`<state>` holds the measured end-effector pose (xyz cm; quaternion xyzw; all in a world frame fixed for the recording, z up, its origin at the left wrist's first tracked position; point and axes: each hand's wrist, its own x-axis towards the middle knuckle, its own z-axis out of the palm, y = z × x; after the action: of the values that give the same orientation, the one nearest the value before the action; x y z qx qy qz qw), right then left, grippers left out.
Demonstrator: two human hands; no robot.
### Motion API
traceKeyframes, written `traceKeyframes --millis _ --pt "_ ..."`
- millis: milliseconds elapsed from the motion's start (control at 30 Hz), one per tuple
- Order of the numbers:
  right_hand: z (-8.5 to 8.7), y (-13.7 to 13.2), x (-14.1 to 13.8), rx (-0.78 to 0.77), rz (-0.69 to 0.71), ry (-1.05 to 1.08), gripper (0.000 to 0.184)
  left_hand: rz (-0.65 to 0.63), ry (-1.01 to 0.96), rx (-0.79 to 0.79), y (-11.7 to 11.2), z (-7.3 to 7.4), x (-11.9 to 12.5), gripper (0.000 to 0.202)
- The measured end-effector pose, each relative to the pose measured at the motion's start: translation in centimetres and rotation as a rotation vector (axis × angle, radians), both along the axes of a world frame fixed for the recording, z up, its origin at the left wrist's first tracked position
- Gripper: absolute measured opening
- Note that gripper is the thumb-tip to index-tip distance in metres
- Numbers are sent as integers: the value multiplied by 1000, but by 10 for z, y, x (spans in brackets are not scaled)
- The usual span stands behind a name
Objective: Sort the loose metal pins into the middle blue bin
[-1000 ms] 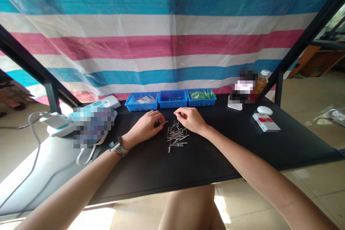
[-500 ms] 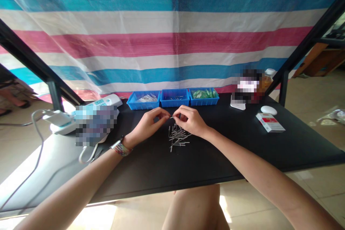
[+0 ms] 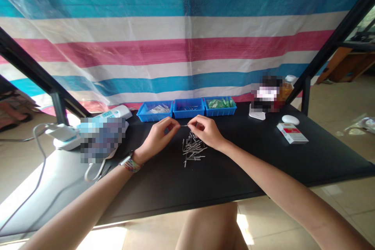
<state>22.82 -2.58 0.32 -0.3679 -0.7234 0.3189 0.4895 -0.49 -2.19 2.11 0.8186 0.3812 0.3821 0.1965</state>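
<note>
A thin silver pop rivet (image 3: pixel 184 125) spans the small gap between my two hands, lying nearly level. My left hand (image 3: pixel 164 131) pinches its left end between thumb and forefinger. The other end sits in the pinched fingertips of my right hand (image 3: pixel 205 129). Just below the hands, a loose pile of similar pop rivets (image 3: pixel 193 148) lies on the black table (image 3: pixel 164 187), pointing in various directions. My right fingers hang over the top of the pile and hide a little of it.
Behind my hands stand three blue bins in a row: one with clear packets (image 3: pixel 140 116), one with a few metal pieces (image 3: pixel 187 114), one with green packets (image 3: pixel 221 113). A power strip (image 3: pixel 117 112) and cable lie left. A small box (image 3: pixel 293 134) and white oval object (image 3: pixel 290 120) lie right.
My hands have drawn slightly apart, the left one shifting left, so more of the rivet shows between them. The view has tilted a little; the pile looks unchanged.
</note>
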Motion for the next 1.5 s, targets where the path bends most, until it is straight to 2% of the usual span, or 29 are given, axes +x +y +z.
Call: traceKeyframes --millis 267,600,767,933,1033,1133,1200,1267,1367,1500 --pt "-1 -1 -2 -10 -15 33 10 18 1 -56 -1 3 1 35" --pt "-3 0 -2 -129 26 105 17 -25 -7 17 -2 0 -1 21" --pt "-3 0 -3 -198 46 176 18 -9 25 5 -2 1 0 27" --pt "-2 -4 -5 -194 54 190 15 -6 33 -31 -2 0 1 31" --pt "4 4 -4 -127 -37 190 17 7 31 -80 -2 1 1 28" --pt "9 24 4 -16 -268 169 23 -30 90 -140 -2 1 1 22" --pt "9 39 14 59 -350 31 31 -96 187 -166 -2 1 1 17" --pt "4 48 22 110 -426 -101 25 -140 280 -160 -2 1 1 15" --pt "-5 46 29 95 -457 -185 19 -150 356 -95 -4 1 4 16" --pt "-9 31 23 99 -387 -221 16 -150 403 -46 -5 1 6 11"
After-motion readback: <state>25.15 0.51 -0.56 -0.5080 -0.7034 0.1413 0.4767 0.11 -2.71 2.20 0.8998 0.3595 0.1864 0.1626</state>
